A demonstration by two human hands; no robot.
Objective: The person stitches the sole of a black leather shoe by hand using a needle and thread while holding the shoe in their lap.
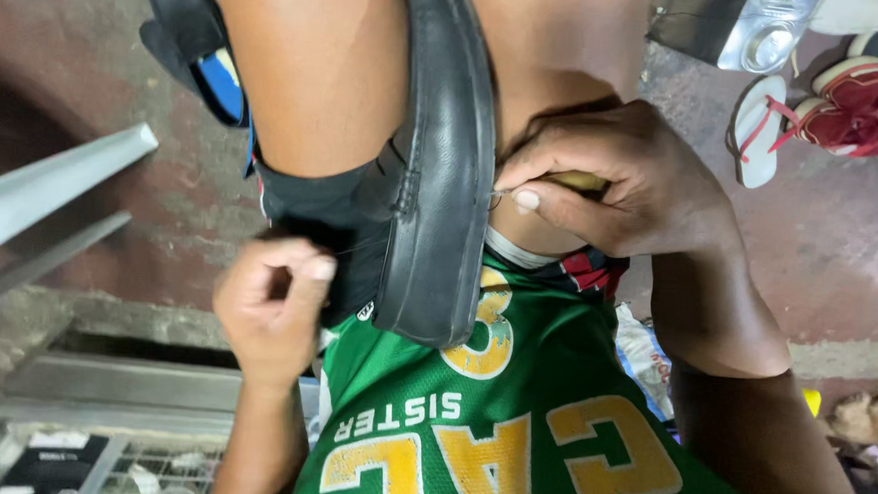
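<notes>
Clamped between the knees at twelve o'clock, the black shoe (441,167) is mid-stitch: right hand (623,181) pinches a yellow-handled awl (575,182) at its edge, left hand (274,304) pinches taut thread.

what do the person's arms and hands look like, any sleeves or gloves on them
Both arms are bare from the hands up; no sleeve shows on either forearm. The left hand and the right hand wear no gloves, and no rings, watch or bands show. The nails are short and unpainted. The only clothing near them is a green jersey with yellow lettering.
</notes>
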